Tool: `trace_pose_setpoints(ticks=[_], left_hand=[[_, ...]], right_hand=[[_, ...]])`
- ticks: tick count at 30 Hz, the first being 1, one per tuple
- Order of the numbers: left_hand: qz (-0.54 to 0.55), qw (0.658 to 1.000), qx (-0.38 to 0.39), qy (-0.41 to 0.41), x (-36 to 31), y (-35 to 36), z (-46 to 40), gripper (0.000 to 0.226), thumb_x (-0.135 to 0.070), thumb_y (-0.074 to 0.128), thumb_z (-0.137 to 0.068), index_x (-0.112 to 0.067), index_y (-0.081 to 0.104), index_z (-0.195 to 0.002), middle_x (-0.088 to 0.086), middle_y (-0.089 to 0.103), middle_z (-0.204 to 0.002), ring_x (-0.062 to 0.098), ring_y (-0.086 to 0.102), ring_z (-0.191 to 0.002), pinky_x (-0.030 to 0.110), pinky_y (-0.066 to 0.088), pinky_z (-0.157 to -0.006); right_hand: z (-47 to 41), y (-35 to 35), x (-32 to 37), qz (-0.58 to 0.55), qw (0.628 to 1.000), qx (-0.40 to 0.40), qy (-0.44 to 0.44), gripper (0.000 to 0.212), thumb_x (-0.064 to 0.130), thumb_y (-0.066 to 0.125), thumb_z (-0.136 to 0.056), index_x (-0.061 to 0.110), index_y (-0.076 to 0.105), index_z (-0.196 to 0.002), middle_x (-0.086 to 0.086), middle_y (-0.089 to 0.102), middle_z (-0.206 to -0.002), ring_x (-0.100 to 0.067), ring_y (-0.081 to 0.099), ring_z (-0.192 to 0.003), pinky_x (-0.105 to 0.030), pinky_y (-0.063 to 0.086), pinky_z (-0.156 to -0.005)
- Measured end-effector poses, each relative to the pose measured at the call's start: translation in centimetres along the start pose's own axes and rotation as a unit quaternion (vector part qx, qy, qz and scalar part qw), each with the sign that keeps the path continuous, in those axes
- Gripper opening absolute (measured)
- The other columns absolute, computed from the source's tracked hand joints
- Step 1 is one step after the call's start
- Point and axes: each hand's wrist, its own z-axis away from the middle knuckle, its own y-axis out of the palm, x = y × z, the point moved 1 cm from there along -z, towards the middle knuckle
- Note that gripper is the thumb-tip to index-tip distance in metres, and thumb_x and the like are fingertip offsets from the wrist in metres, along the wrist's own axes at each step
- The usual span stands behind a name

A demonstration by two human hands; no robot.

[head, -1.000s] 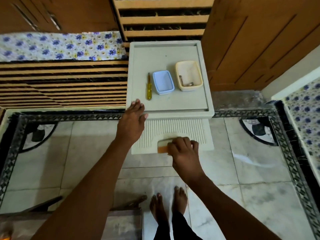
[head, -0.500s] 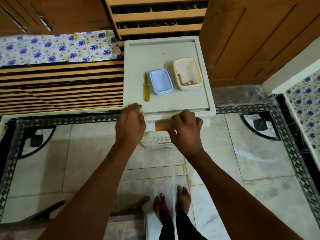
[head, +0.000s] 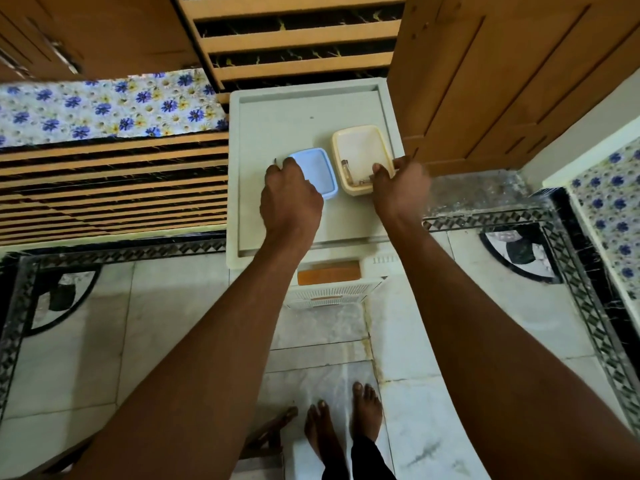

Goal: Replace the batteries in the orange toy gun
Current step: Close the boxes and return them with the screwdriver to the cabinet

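On the white plastic drawer unit's top [head: 277, 126] stand a blue box [head: 317, 168] and a cream box [head: 360, 150] with small metal parts in it. My left hand [head: 291, 199] curls its fingers down over the yellow screwdriver [head: 275, 162], just left of the blue box. Only the screwdriver's metal tip shows. My right hand [head: 400, 188] grips the cream box's near right corner, thumb inside the rim. An orange patch [head: 329, 276] shows in the top drawer's handle opening; I cannot tell what it is. No toy gun is in view.
A wooden cupboard door [head: 502, 81] stands close on the right of the unit. A slatted bed frame [head: 114, 188] with a flowered mattress [head: 104, 109] lies to the left. My bare feet [head: 343, 420] stand on the marble floor in front.
The pulled-out drawer has been pushed in. Both hands have left the drawer front and moved up onto the top, left to the screwdriver, right to the cream box.
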Motion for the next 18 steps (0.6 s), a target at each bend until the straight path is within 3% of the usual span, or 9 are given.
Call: trace_pose_setpoints(ticks=[2,4,6,8,10,12,14,16,18], left_hand=[[0.02,1.0,-0.014,-0.014,-0.2,0.3,-0.2,0.033,-0.02,0.061,-0.099,-0.008,0.056,-0.13,0.015,0.06,-0.128,0.033,0.058,-0.12,0.036,0.045,-0.085],[0.042,0.998,-0.018,-0.039,-0.2,0.5,-0.3,0.032,-0.022,0.063,-0.099,-0.009,0.055,-0.127,0.016,0.061,-0.128,0.034,0.056,-0.123,0.038,0.047,-0.087],[0.084,0.994,-0.013,-0.068,0.0,1.0,-0.5,0.03,-0.022,0.065,-0.099,-0.011,0.056,-0.125,0.015,0.059,-0.13,0.033,0.057,-0.122,0.037,0.049,-0.089],[0.157,0.982,-0.01,-0.103,0.4,1.0,-0.7,0.026,-0.021,0.07,-0.096,-0.015,0.059,-0.119,0.013,0.057,-0.126,0.035,0.065,-0.112,0.041,0.057,-0.091],[0.211,0.969,-0.014,-0.124,0.9,0.9,-0.7,0.023,-0.022,0.075,-0.09,-0.017,0.064,-0.11,0.01,0.064,-0.114,0.034,0.072,-0.098,0.047,0.063,-0.08],[0.22,0.968,-0.021,-0.119,1.3,0.2,0.7,0.016,-0.019,0.075,-0.091,-0.013,0.069,-0.104,0.008,0.073,-0.098,0.026,0.077,-0.079,0.036,0.064,-0.066],[0.237,0.965,-0.025,-0.105,2.0,-0.4,3.7,0.009,-0.016,0.071,-0.095,-0.008,0.071,-0.1,0.007,0.075,-0.091,0.019,0.075,-0.065,0.017,0.056,-0.05],[0.257,0.962,-0.021,-0.087,2.9,-1.3,7.9,0.015,-0.015,0.07,-0.097,-0.005,0.073,-0.108,0.006,0.073,-0.094,0.02,0.075,-0.069,0.013,0.053,-0.049],[0.252,0.965,-0.016,-0.073,4.0,-1.9,11.9,0.018,-0.016,0.07,-0.096,-0.007,0.074,-0.112,0.004,0.071,-0.098,0.025,0.075,-0.077,0.025,0.06,-0.057]], right_hand=[[-0.2,-0.2,-0.4,-0.02,1.0,-0.008,0.012,0.026,0.021,0.068,-0.098,0.0,0.073,-0.114,-0.02,0.074,-0.114,-0.037,0.068,-0.113,-0.048,0.056,-0.098],[0.1,-0.5,-1.0,-0.057,0.998,-0.007,0.029,0.015,0.013,0.069,-0.095,-0.001,0.075,-0.095,-0.021,0.077,-0.098,-0.038,0.074,-0.094,-0.054,0.061,-0.085],[0.6,-0.9,-1.8,-0.101,0.993,0.003,0.054,0.01,0.013,0.07,-0.092,0.008,0.071,-0.083,-0.018,0.076,-0.088,-0.036,0.076,-0.081,-0.056,0.064,-0.076],[1.5,-1.7,-2.7,-0.128,0.99,0.01,0.063,0.005,0.018,0.069,-0.09,0.013,0.07,-0.087,-0.013,0.077,-0.091,-0.032,0.077,-0.084,-0.056,0.064,-0.077],[2.9,-2.9,-3.5,-0.134,0.989,0.002,0.061,0.021,0.022,0.067,-0.09,0.006,0.075,-0.1,-0.009,0.077,-0.095,-0.031,0.077,-0.086,-0.054,0.065,-0.077],[5.1,-4.3,-4.5,-0.135,0.989,-0.01,0.065,0.024,0.022,0.067,-0.096,0.004,0.075,-0.111,-0.007,0.075,-0.098,-0.029,0.077,-0.086,-0.048,0.067,-0.072],[7.8,-5.5,-5.7,-0.151,0.985,-0.015,0.077,0.022,0.021,0.067,-0.1,0.004,0.072,-0.114,-0.009,0.072,-0.107,-0.03,0.077,-0.087,-0.036,0.067,-0.064],[10.9,-7.1,-6.7,-0.175,0.98,-0.012,0.091,0.022,0.021,0.067,-0.102,0.004,0.069,-0.116,-0.012,0.068,-0.114,-0.031,0.077,-0.088,-0.024,0.063,-0.056],[14.0,-8.7,-7.5,-0.191,0.976,-0.002,0.104,0.02,0.019,0.066,-0.103,0.003,0.067,-0.116,-0.015,0.066,-0.117,-0.031,0.076,-0.087,-0.019,0.059,-0.053]])
